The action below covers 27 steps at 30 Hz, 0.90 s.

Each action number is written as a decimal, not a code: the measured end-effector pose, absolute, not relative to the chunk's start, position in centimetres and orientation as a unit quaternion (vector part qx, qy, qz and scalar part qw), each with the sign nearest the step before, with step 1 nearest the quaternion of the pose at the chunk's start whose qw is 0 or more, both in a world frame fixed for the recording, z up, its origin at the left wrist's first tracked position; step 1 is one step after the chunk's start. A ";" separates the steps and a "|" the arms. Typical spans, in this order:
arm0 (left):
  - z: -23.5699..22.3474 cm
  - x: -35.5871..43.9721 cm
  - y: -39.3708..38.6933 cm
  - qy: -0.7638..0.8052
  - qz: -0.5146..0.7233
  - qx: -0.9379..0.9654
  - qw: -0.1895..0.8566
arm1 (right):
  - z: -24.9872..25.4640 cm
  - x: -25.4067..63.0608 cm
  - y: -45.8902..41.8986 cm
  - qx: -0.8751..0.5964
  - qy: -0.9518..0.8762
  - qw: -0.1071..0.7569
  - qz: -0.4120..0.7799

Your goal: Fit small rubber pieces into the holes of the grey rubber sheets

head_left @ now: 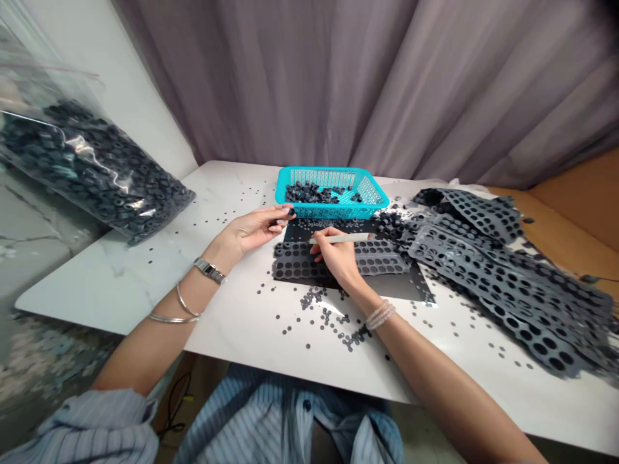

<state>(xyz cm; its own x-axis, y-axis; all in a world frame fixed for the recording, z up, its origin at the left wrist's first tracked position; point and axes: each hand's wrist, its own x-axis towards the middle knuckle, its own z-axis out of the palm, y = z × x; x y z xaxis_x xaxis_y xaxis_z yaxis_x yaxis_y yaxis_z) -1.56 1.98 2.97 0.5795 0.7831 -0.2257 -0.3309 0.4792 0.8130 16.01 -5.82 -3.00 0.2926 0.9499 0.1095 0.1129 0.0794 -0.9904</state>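
My left hand (258, 229) is raised just in front of the basket, with a small black ring-shaped piece (291, 211) pinched between thumb and fingertips. A pale stick-like tool (345, 238), its exact kind unclear, is gripped in my right hand (334, 252). That hand rests over a dark rubbery sheet (382, 264) punched with rows of round cut-outs. Beneath the sheet lies a flat black board (416, 290). Right behind both hands, a turquoise plastic basket (333, 211) contains a heap of black pieces (312, 193).
On the right, several punched-out strips (488, 283) are piled up. A big clear bag (91, 167) full of black pieces leans at the left. Small dark discs (333, 319) are scattered over the white table (232, 328). A grey curtain (290, 84) hangs behind.
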 end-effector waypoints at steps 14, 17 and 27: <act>2.5 -1.0 1.9 0.270 0.359 0.260 0.855 | -3.0 16.5 -6.3 -0.576 -0.474 0.551 0.374; 2.5 -0.9 2.0 0.266 0.360 0.254 0.857 | -3.1 16.5 -6.3 -0.578 -0.480 0.548 0.368; 1.4 -0.2 1.0 0.344 0.373 0.443 0.739 | -2.5 16.7 -6.7 -0.560 -0.498 0.567 0.341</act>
<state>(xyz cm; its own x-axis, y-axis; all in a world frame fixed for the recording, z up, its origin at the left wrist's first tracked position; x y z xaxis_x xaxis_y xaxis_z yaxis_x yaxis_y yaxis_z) -0.16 0.99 1.40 0.4847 0.8566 -0.1768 -0.2471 0.3280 0.9118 16.67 -6.65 -2.48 0.2703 0.9452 0.1833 0.1705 0.1404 -0.9753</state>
